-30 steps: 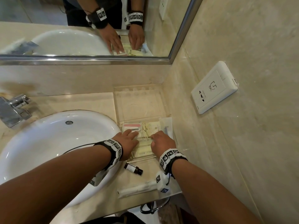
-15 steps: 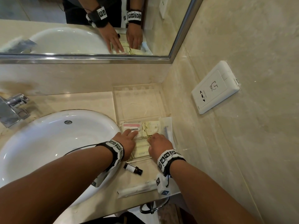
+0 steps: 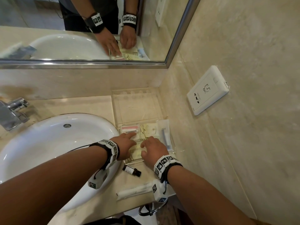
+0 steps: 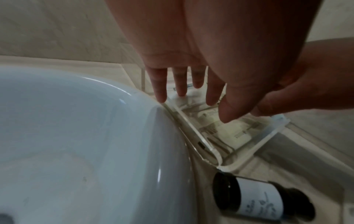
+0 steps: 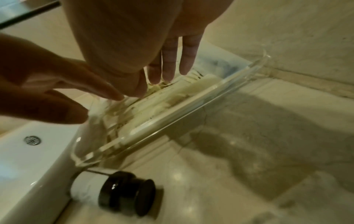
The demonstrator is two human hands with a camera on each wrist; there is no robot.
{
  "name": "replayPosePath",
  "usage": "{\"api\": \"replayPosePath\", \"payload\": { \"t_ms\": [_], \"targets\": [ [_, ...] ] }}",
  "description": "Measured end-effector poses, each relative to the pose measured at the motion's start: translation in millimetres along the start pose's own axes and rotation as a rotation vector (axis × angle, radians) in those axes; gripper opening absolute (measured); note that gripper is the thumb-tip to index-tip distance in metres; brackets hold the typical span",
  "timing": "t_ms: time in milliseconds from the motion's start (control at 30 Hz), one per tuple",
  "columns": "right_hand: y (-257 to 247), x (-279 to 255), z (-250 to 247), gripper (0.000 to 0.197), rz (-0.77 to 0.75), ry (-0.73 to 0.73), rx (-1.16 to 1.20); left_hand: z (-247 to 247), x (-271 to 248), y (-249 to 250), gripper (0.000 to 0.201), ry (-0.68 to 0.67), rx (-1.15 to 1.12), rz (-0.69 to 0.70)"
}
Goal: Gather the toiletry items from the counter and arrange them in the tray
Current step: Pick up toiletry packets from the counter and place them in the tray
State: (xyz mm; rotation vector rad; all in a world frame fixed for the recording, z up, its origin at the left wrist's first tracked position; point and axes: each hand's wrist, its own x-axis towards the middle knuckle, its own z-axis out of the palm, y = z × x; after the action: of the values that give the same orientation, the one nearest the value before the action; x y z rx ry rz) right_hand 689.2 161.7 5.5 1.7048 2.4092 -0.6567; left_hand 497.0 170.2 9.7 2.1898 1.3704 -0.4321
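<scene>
The left hand's fingers (image 4: 214, 89) are straight and slightly spread, their tips resting on the packets at the near end of the clear acrylic tray (image 3: 138, 95). The right hand's fingers (image 5: 186, 57) are likewise straight and loosely apart, tips down on the pale yellow sachets (image 3: 150, 129); neither hand grips anything. The left hand (image 3: 125, 146) and the right hand (image 3: 154, 149) sit side by side over the tray's front compartment.

Compared with half a second ago, the hands are in nearly the same places, still pressing flat on the packets; the right hand has drawn a touch closer to the left, and the items on the counter have not moved.

The tray stands in the corner against the wall, at about 1 o'clock from the white basin (image 3: 53, 143). Its near section holds a pink-and-white razor packet (image 3: 129, 129) at the left, yellow sachets in the middle and a white wrapped toothbrush kit (image 3: 165, 135) at the right edge; the far section shows only bare acrylic. Outside it, at 6 o'clock from the tray's front wall, a small dark bottle (image 3: 131, 171) with a white label lies on its side on the counter (image 3: 68, 104), just beside the tray, and a long white wrapped packet (image 3: 134, 191) lies nearer the counter's edge.
</scene>
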Motion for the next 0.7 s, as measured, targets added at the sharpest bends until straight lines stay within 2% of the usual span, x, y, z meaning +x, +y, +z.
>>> {"api": "replayPosePath", "payload": {
  "t_ms": [100,233,300,433,700],
  "targets": [
    [-17.7,-13.2,-2.2,0.016,-0.085,-0.021,-0.008,-1.8,-3.1,1.2,0.050,0.022,-0.068,0.005],
    [-33.6,-23.2,12.6,0.038,-0.249,-0.188,-0.249,-7.1,-11.1,4.2,0.046,0.026,-0.084,-0.022],
    [-35.3,-25.0,20.0,0.041,-0.288,-0.247,-0.342,-8.7,-15.1,3.9,0.044,0.042,-0.112,-0.062],
    [-36.5,-30.9,30.0,0.035,-0.283,-0.321,-0.409,-8.5,-21.7,-1.4,0.043,0.059,-0.177,-0.137],
    [-42.5,-37.3,37.6,0.024,-0.276,-0.341,-0.366,-6.6,-26.4,-9.9,0.042,0.034,-0.211,-0.209]
  ]
}}
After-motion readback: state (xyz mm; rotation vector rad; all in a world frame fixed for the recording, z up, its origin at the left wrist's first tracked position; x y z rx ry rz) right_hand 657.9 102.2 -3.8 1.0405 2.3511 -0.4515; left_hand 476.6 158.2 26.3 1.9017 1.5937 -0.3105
